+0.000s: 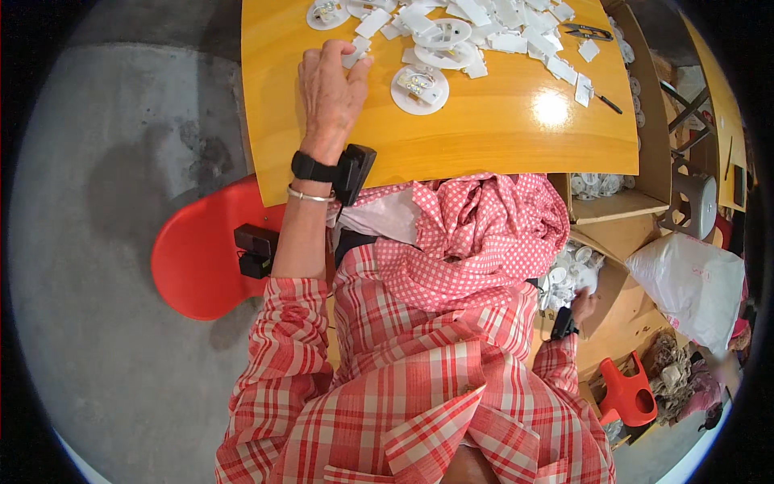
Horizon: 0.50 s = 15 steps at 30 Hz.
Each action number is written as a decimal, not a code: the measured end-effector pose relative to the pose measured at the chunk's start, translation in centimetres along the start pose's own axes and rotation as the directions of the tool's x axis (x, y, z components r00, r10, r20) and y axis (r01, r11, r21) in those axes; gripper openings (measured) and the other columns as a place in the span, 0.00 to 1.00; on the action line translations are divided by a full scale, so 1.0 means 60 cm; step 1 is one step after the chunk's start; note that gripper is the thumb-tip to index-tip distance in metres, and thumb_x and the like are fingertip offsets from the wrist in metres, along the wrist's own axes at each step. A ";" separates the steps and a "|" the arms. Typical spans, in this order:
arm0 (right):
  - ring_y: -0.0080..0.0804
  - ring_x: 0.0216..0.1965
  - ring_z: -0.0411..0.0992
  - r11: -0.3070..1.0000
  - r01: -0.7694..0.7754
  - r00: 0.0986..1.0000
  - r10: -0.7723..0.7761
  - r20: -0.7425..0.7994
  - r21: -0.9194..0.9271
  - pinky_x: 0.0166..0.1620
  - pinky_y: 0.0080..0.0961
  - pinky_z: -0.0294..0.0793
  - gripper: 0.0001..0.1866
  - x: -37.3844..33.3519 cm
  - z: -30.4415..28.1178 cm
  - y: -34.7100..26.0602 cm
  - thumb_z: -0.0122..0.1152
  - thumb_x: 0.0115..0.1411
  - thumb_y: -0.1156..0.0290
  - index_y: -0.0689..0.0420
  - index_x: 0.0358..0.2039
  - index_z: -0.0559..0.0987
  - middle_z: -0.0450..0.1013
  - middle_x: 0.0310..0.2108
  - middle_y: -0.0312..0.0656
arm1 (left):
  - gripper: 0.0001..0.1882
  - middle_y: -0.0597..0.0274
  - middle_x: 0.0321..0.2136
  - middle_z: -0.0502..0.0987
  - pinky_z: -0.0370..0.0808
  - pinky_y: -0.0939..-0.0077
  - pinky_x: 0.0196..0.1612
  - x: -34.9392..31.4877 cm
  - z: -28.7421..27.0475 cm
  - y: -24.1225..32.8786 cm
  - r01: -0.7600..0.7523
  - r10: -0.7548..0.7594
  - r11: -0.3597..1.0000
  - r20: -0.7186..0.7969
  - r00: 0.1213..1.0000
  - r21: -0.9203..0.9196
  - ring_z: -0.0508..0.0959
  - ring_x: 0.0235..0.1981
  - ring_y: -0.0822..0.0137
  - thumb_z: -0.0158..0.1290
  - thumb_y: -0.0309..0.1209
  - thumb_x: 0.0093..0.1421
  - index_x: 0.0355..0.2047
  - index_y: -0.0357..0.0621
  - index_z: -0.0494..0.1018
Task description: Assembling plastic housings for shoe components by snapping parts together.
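Glossy yellow wooden surface [484,137] at far centre, over grey concrete floor [105,242]; bright lamp glare on its right part. Red plastic stool [201,266] near left, beside the knee, with a small black box [256,240] on it.

Far edge of surface littered with small white rectangular plastic pieces [516,32] and round white discs. One round white disc [419,89] with a metal fitting at its centre lying alone, just right of the left hand [330,89]. Dark snips [588,32] at far right, thin black pen-like tool [609,103] near the right edge.

Left hand palm down on the surface, black wristband and thin bangle at the wrist; grip narrow, fingertips pinched on one small white piece [355,55].

Open cardboard box [621,206] right of the surface, more round white discs [592,184] inside. Second cardboard box [621,323] lower right, heaped with white discs [564,274]. Right hand [582,306] down at that heap, touching it; grip state cannot be told, fingers hidden. White plastic sack [693,286] at far right, small red plastic stool [629,395] below it.
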State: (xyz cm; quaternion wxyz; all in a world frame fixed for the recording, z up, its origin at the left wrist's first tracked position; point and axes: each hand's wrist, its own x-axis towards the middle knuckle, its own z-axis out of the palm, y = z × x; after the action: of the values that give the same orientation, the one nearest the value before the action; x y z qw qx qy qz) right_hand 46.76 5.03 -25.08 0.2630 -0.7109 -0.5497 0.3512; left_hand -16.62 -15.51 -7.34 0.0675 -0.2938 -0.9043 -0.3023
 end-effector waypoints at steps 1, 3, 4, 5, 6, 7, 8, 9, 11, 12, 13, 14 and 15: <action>0.21 0.12 0.60 0.991 0.105 0.994 -0.102 0.039 -0.082 0.17 0.21 0.58 0.16 -0.002 -0.013 0.059 0.57 0.54 0.62 0.58 0.15 0.71 0.66 0.10 0.37 | 0.12 0.52 0.28 0.71 0.66 0.62 0.40 0.004 0.005 -0.001 -0.045 0.045 0.999 0.000 0.999 0.019 0.69 0.36 0.52 0.58 0.32 0.50 0.34 0.44 0.71; 0.24 0.17 0.63 0.863 -0.086 0.980 0.164 0.115 -0.498 0.24 0.26 0.63 0.17 -0.016 -0.022 0.111 0.54 0.52 0.59 0.61 0.17 0.76 0.71 0.14 0.40 | 0.11 0.52 0.28 0.70 0.66 0.61 0.39 0.008 0.010 -0.001 -0.048 0.048 0.999 0.006 0.999 0.015 0.69 0.35 0.52 0.58 0.32 0.51 0.33 0.43 0.71; 0.24 0.15 0.62 0.901 -0.383 0.918 0.396 0.026 -0.203 0.20 0.24 0.60 0.16 -0.049 0.003 0.092 0.54 0.52 0.59 0.60 0.19 0.77 0.72 0.16 0.40 | 0.10 0.53 0.27 0.70 0.66 0.61 0.39 0.006 0.011 0.000 -0.051 0.051 0.999 0.010 0.999 0.015 0.69 0.35 0.52 0.57 0.31 0.51 0.31 0.43 0.71; 0.24 0.13 0.62 0.896 -0.389 0.900 0.419 0.121 -0.216 0.18 0.23 0.59 0.15 -0.046 0.004 0.118 0.54 0.53 0.60 0.60 0.19 0.76 0.73 0.17 0.40 | 0.10 0.53 0.27 0.70 0.66 0.61 0.39 0.005 0.011 -0.001 -0.052 0.052 0.998 0.010 0.999 0.019 0.69 0.35 0.52 0.57 0.31 0.51 0.31 0.43 0.71; 0.23 0.12 0.61 0.890 -0.393 0.873 0.440 0.210 -0.230 0.17 0.22 0.58 0.15 -0.053 0.007 0.121 0.54 0.53 0.61 0.59 0.19 0.75 0.73 0.18 0.40 | 0.09 0.53 0.27 0.70 0.66 0.60 0.38 0.003 0.012 -0.002 -0.058 0.058 0.998 0.005 0.998 0.022 0.69 0.35 0.52 0.57 0.31 0.51 0.30 0.43 0.71; 0.23 0.12 0.61 0.890 -0.395 0.873 0.441 0.209 -0.229 0.17 0.22 0.58 0.15 -0.052 0.007 0.120 0.54 0.53 0.61 0.59 0.19 0.75 0.73 0.18 0.40 | 0.08 0.54 0.26 0.70 0.66 0.60 0.38 0.002 0.013 -0.003 -0.065 0.065 0.998 -0.001 0.998 0.024 0.68 0.35 0.52 0.57 0.30 0.51 0.29 0.42 0.71; 0.24 0.12 0.62 0.813 -0.535 0.761 0.582 0.287 -0.229 0.16 0.21 0.59 0.13 -0.048 0.008 0.118 0.54 0.54 0.63 0.59 0.21 0.74 0.73 0.19 0.41 | 0.08 0.54 0.26 0.70 0.66 0.60 0.38 0.000 0.013 -0.006 -0.067 0.067 0.998 0.000 0.998 0.022 0.68 0.35 0.52 0.57 0.30 0.51 0.29 0.42 0.71; 0.24 0.12 0.62 0.713 -0.659 0.619 0.696 0.364 -0.240 0.16 0.20 0.60 0.11 -0.049 0.015 0.106 0.54 0.55 0.65 0.59 0.22 0.73 0.74 0.20 0.42 | 0.08 0.54 0.26 0.71 0.66 0.62 0.38 -0.002 0.014 -0.012 -0.074 0.075 0.997 -0.023 0.997 0.036 0.69 0.34 0.53 0.57 0.30 0.51 0.30 0.42 0.71; 0.24 0.13 0.63 0.781 -0.618 0.719 0.608 0.337 -0.092 0.17 0.19 0.61 0.10 -0.048 0.025 0.091 0.53 0.57 0.65 0.60 0.28 0.73 0.74 0.21 0.43 | 0.08 0.54 0.26 0.71 0.67 0.64 0.37 -0.003 0.006 -0.011 -0.079 0.081 0.996 -0.049 0.995 0.051 0.70 0.33 0.54 0.57 0.30 0.51 0.30 0.42 0.72; 0.23 0.14 0.64 0.831 -0.554 0.807 0.520 0.282 0.054 0.17 0.17 0.62 0.11 -0.048 0.023 0.093 0.52 0.58 0.65 0.60 0.33 0.73 0.75 0.21 0.43 | 0.08 0.56 0.26 0.72 0.67 0.68 0.37 -0.007 -0.001 -0.002 0.033 -0.035 0.995 -0.026 0.999 -0.095 0.71 0.32 0.58 0.56 0.31 0.52 0.31 0.42 0.72; 0.22 0.15 0.66 0.890 -0.455 0.837 0.438 0.328 -0.026 0.18 0.15 0.63 0.16 -0.030 0.017 0.086 0.51 0.59 0.64 0.61 0.43 0.70 0.75 0.23 0.44 | 0.08 0.58 0.27 0.72 0.68 0.72 0.37 -0.011 -0.009 0.006 0.147 -0.148 0.961 0.013 0.989 -0.235 0.72 0.31 0.61 0.56 0.31 0.54 0.32 0.41 0.72; 0.21 0.16 0.66 0.936 -0.325 0.939 0.302 0.163 0.135 0.18 0.16 0.64 0.19 -0.025 0.020 0.086 0.52 0.60 0.63 0.62 0.47 0.69 0.75 0.23 0.43 | 0.08 0.58 0.27 0.72 0.68 0.72 0.37 -0.014 -0.016 0.010 0.146 -0.147 0.960 0.015 0.989 -0.238 0.72 0.31 0.61 0.56 0.31 0.54 0.32 0.41 0.72; 0.21 0.18 0.68 0.992 -0.108 0.989 0.101 0.108 0.062 0.20 0.16 0.64 0.20 -0.022 0.027 0.050 0.52 0.60 0.61 0.63 0.47 0.68 0.75 0.23 0.42 | 0.09 0.61 0.28 0.72 0.68 0.75 0.37 -0.018 -0.028 0.011 0.280 -0.234 0.836 0.155 0.960 -0.473 0.73 0.31 0.65 0.55 0.31 0.55 0.32 0.39 0.71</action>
State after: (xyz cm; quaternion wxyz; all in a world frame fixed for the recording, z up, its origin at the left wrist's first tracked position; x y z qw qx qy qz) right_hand 47.08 2.94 -28.10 0.2387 -0.7100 -0.5125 0.4198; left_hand -15.46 -16.55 -5.96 -0.0916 -0.1907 -0.8313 -0.5140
